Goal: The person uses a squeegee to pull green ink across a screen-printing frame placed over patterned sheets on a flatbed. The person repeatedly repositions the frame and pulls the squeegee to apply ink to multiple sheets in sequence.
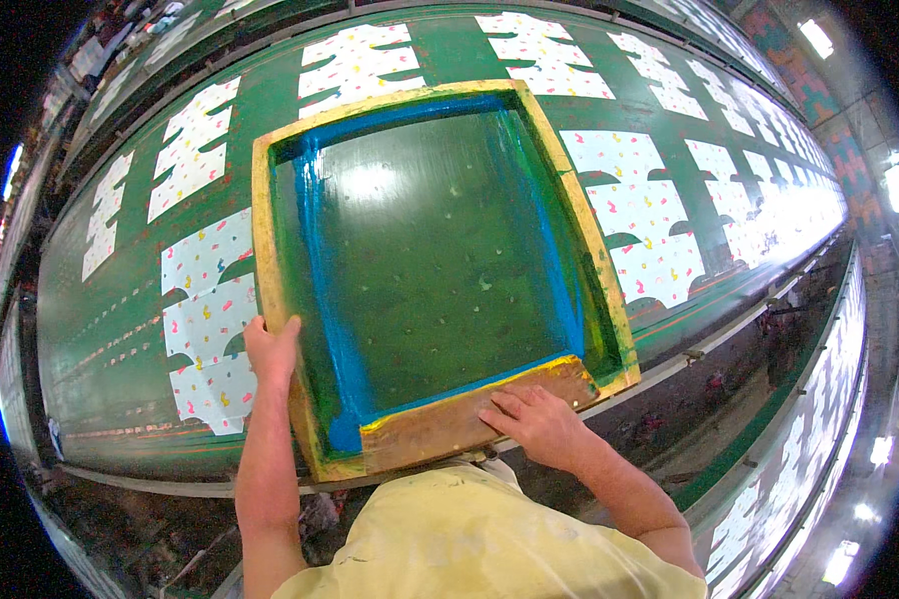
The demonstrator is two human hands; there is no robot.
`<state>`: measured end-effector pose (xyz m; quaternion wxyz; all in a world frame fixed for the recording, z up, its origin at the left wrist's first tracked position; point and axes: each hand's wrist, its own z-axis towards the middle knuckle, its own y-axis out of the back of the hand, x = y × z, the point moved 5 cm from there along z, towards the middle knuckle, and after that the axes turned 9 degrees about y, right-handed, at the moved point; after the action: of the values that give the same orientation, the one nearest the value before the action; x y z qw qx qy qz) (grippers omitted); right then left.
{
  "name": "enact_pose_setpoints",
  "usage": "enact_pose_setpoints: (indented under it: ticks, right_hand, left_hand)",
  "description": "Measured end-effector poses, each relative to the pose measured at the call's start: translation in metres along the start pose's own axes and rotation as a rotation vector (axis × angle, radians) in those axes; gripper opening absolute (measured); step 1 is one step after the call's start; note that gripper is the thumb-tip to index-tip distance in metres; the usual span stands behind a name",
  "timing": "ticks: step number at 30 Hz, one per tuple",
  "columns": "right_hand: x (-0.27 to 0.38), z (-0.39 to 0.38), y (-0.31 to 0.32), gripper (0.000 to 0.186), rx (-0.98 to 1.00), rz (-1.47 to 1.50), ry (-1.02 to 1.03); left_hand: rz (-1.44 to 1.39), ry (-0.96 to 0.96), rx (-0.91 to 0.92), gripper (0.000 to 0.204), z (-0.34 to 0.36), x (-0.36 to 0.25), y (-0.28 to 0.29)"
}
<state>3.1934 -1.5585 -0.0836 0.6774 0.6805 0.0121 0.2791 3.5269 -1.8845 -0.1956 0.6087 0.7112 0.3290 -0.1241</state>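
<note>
A screen-printing frame (263, 215) with a yellow-stained wooden rim lies before me over the green printing table. Its dark green mesh (430, 260) has bands of blue ink along the sides and near end. At the frame's left rail, my left hand (273, 349) is closed, its thumb over the rim and the fingers mostly hidden outside. A brown wooden squeegee (430, 435), yellow along its far edge, lies across the near end inside the frame. My right hand (537, 423) grips the squeegee right of its middle, fingers bent over the top.
White cut fabric pieces (644, 215) with small coloured prints lie in rows on the green table (100, 349), on both sides of the frame and beyond it. Another long table with fabric pieces (799, 469) runs along the right. Bright lamps (815, 40) shine at the right.
</note>
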Motion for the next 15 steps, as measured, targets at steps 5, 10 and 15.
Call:
enact_pose_setpoints:
  ticks: [5,10,15]
  right_hand:
    - [0.017,0.039,-0.005,0.038,0.028,-0.026,0.016]
    - [0.005,0.077,-0.013,0.036,0.39,-0.075,-0.134]
    - [0.017,0.065,-0.001,0.043,0.368,-0.047,-0.149]
  left_hand:
    - [-0.102,-0.119,-0.046,0.057,-0.018,0.007,0.002]
    - [-0.108,-0.176,-0.031,0.06,-0.022,0.008,0.005]
    - [-0.168,-0.256,-0.053,0.058,-0.028,0.008,0.008]
